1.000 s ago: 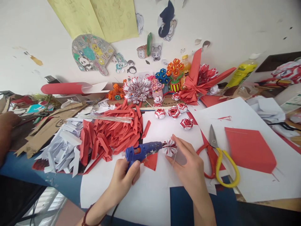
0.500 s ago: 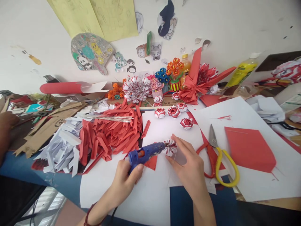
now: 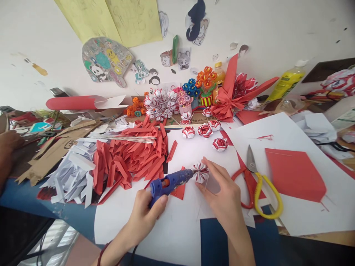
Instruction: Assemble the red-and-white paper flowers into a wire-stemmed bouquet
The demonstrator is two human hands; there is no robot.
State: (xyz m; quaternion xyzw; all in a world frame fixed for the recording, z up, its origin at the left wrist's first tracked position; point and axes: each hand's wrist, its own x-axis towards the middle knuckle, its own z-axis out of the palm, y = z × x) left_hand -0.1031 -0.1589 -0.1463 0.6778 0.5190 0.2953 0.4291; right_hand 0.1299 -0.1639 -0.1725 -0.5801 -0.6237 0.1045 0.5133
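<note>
My left hand is wrapped round the handle of a blue glue gun, whose nozzle points right and meets the middle of a red and white folded-paper flower. Thumb and fingers of my right hand grip that flower from its right side. A thin pale wire or thread hangs below the flower. Beneath the glue gun lies a small red paper piece on the white paper.
Red paper strips and white strips are piled at left. Scissors lie right of my right hand, beside red paper. Finished-looking flowers sit behind. Another person's hand shows at the far left edge.
The glue gun and my left hand have shifted very slightly left and down. The other person's hand at the far left has moved slightly. My right hand keeps its place.
</note>
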